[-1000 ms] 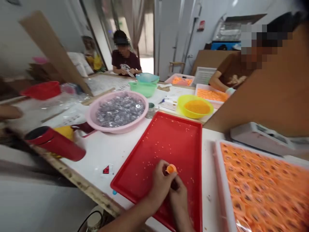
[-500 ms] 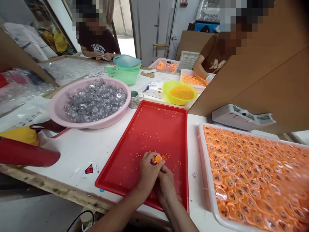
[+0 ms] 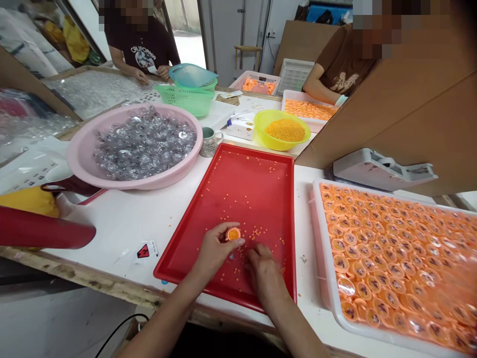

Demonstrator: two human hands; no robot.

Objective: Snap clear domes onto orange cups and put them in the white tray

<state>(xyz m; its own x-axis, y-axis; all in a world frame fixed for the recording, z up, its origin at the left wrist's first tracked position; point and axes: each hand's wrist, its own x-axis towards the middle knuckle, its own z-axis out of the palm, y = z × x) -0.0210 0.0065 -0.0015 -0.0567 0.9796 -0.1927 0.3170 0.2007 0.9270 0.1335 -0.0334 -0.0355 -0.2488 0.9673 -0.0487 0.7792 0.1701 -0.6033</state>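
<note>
My left hand (image 3: 214,251) pinches a small orange capsule (image 3: 233,233) above the red plastic tray (image 3: 238,184). My right hand (image 3: 264,271) rests a little apart, with its fingers down on the tray among scattered orange beads (image 3: 261,233). Nothing shows in its fingers. To the right of the tray stands a white tray (image 3: 326,243), packed with rows of orange capsules under a clear sheen. Each capsule has a dark mark.
A pink basin (image 3: 112,119) of clear capsules, a mug (image 3: 209,142) and a yellow-green bowl (image 3: 261,132) of orange beads stand beyond the tray. A white device (image 3: 383,170) sits at the right. Co-workers (image 3: 143,52) (image 3: 345,64) work across the table.
My hands have come apart, with my right hand leaving the capsule and moving down onto the tray. My left hand still has the capsule. The view has shifted slightly.
</note>
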